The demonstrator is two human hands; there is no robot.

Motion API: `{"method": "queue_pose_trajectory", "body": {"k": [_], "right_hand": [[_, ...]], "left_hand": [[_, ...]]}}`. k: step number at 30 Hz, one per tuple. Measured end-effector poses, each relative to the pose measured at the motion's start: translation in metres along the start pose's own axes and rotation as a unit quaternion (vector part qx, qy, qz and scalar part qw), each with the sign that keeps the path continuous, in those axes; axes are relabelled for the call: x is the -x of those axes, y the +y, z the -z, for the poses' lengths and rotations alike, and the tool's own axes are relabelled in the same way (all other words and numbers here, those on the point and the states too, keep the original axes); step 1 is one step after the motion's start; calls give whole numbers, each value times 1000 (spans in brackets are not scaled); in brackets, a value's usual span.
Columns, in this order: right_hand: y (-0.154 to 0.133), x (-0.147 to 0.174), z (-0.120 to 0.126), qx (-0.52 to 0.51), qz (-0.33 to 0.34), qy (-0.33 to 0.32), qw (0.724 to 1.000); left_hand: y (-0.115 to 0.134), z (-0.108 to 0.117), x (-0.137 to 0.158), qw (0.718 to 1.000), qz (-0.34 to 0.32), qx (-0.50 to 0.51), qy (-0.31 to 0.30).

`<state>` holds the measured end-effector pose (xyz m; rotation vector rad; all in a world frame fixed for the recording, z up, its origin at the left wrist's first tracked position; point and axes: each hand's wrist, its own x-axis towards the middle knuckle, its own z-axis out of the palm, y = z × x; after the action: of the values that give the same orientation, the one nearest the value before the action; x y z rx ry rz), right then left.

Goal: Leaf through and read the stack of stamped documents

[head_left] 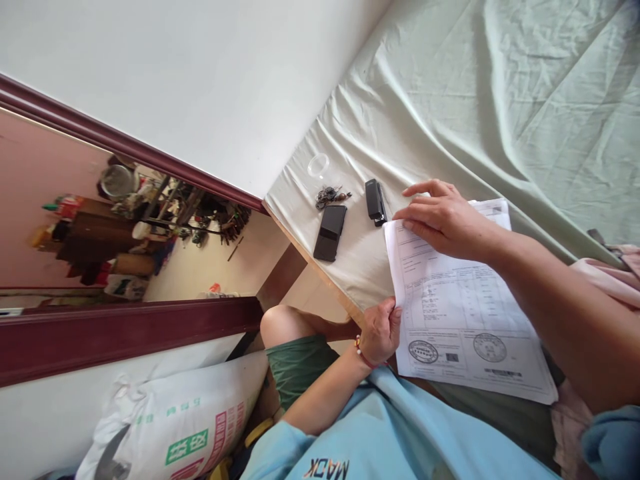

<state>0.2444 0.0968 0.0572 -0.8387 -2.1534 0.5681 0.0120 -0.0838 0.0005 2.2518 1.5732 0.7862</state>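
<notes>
A stack of printed papers point(440, 307) with round and oval stamps rests at the bed's edge, in front of my body. My left hand point(380, 333) is closed on the stack's left edge, the thumb on top. Over the upper left part of the papers lies my right hand point(445, 220), its fingers extended and apart near the corner. Just beyond those fingertips a black stapler point(375, 202) stands on the sheet. Left of it is a black phone or flat case point(330, 233), with a bunch of keys point(331, 196) above.
A clear round lid or cup point(319, 165) sits by the keys. The bed point(450, 113) has a wrinkled pale green sheet and meets a white wall point(200, 73). A full white sack point(190, 413) stands on the floor at lower left. Through the doorway, cluttered goods point(110, 240) show.
</notes>
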Motion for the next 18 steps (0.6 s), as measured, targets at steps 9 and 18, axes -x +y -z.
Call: {"method": "queue_pose_trajectory", "body": {"k": [9,18], "right_hand": [[-10,-3,3,2,-17,15,1000],[-26,-3,-24,33,14,31,999]], "left_hand": [[3,14,-47,909,231,347,7],[29,2,-76,907,277,307,72]]}}
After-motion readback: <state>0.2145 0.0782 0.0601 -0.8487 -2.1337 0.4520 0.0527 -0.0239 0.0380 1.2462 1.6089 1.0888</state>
